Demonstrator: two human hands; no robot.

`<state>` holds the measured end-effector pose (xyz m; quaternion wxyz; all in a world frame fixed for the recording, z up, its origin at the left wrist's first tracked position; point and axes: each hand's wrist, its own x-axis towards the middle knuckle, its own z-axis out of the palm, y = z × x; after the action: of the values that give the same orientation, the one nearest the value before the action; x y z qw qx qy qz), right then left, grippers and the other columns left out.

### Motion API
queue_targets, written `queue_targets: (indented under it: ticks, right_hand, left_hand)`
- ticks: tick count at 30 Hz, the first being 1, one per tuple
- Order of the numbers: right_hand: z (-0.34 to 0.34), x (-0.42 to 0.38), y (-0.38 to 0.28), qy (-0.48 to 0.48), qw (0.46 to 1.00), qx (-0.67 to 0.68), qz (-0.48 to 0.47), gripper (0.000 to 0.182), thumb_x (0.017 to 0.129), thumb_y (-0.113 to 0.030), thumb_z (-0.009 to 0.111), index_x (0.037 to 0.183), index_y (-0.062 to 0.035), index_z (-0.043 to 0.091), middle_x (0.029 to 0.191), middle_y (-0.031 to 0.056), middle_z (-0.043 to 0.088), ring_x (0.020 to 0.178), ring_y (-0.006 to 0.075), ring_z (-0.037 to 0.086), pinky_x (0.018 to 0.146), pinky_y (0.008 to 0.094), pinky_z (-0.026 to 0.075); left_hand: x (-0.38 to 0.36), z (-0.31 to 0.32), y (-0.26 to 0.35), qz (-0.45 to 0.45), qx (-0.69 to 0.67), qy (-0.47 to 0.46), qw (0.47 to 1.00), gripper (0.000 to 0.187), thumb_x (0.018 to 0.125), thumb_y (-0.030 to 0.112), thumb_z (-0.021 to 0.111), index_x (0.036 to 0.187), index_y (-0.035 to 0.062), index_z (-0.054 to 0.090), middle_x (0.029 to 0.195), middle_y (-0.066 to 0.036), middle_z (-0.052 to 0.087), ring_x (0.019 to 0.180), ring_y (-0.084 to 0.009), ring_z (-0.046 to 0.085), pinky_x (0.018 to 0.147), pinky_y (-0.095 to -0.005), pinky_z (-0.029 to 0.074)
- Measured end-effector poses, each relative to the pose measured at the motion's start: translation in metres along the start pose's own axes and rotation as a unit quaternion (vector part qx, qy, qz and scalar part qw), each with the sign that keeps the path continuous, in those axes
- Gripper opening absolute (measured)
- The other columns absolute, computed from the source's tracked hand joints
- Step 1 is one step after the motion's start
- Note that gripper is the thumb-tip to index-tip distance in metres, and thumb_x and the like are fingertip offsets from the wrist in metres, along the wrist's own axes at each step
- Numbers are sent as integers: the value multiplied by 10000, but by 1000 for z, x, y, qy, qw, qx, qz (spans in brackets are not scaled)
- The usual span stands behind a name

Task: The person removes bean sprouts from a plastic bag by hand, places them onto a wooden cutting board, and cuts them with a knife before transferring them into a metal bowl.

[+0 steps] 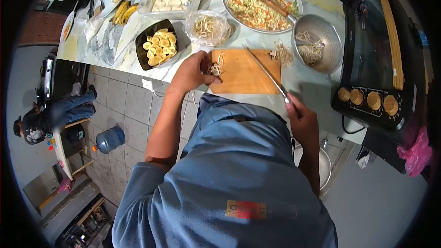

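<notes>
My left hand [192, 72] is at the left edge of a wooden cutting board [245, 76], its thumb and fingers curled round a small clump of bean sprouts [215, 68]. A few strands stick out onto the board above it. My right hand [302, 121] grips a long knife [266, 71] by the handle. The blade slants up and left across the right half of the board, its tip near the far edge. More loose sprouts [284, 53] lie at the board's far right corner, and a metal bowl [328, 34] beside them holds others.
Behind the board stand a plastic bag of sprouts [206, 27], a dark bowl of sliced banana [160, 46], a tub of white pieces [193, 11] and a tray of chopped vegetables [257, 20]. A toaster oven [374, 55] stands right. Another person [55, 117] is at far left.
</notes>
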<state>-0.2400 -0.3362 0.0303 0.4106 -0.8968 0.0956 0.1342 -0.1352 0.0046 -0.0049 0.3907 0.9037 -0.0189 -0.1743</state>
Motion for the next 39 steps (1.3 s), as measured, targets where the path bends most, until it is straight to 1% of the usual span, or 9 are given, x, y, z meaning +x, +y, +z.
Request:
queue_targets:
  ticks: [1,2,5,14,22,23,30,34,39]
  right_hand:
    - [-1,0,-2,0,1000,7,6,377,981,-326,635,1286,-108,679,1056,176,742,894,255,744,816,343,547]
    - [-2,2,-4,2,1000,14,9,376,981,-325,636,1286,-108,679,1041,171,747,862,239,742,803,338,545]
    - [1,3,1,18,1000,20,0,374,981,-329,639,1288,-120,681,1005,167,751,800,198,722,776,330,540]
    - [0,-2,-3,24,999,16,17,367,988,-320,638,1293,-120,680,882,139,742,711,134,663,714,314,521]
    - [6,-7,9,68,996,51,-18,355,986,-277,651,1292,-99,679,858,110,741,654,101,589,666,276,489]
    - [2,-9,6,60,996,61,4,352,984,-256,656,1292,-87,678,877,101,748,668,86,589,668,266,485]
    - [0,-14,8,21,993,103,50,341,984,-191,662,1295,-53,672,903,63,753,676,48,543,645,239,458]
    - [0,-12,7,-4,992,101,76,343,985,-196,662,1295,-48,670,918,73,758,692,45,558,654,240,463]
    - [0,-14,9,5,994,106,31,346,983,-205,670,1289,-42,672,957,95,766,767,59,623,709,246,499]
  left_hand:
    - [0,-2,6,18,15,-1,1000,458,691,244,923,930,10,610,841,-125,661,718,-268,633,700,-379,515]
    - [3,2,3,19,14,-3,1000,458,691,244,923,930,10,610,841,-125,661,718,-268,633,700,-379,515]
    - [11,15,-2,73,29,65,995,234,876,215,751,962,24,647,905,-161,687,819,-342,674,732,-408,524]
    - [16,24,4,66,63,114,989,267,904,154,662,1156,66,636,975,-186,677,914,-383,657,815,-449,522]
    - [22,19,-1,132,50,94,985,131,937,102,618,1039,92,699,977,-162,662,941,-374,641,833,-429,514]
    - [23,17,-2,116,63,74,989,97,916,66,662,1011,46,669,983,-145,662,939,-355,641,835,-399,515]
    - [19,12,-2,122,51,51,990,89,917,50,654,1001,22,658,990,-144,641,923,-338,647,816,-386,512]
    - [14,12,0,98,40,58,993,88,933,63,644,990,-4,646,996,-153,639,913,-333,649,814,-381,510]
    - [13,7,2,124,39,59,990,83,935,51,650,989,-7,627,958,-143,643,894,-295,649,797,-359,504]
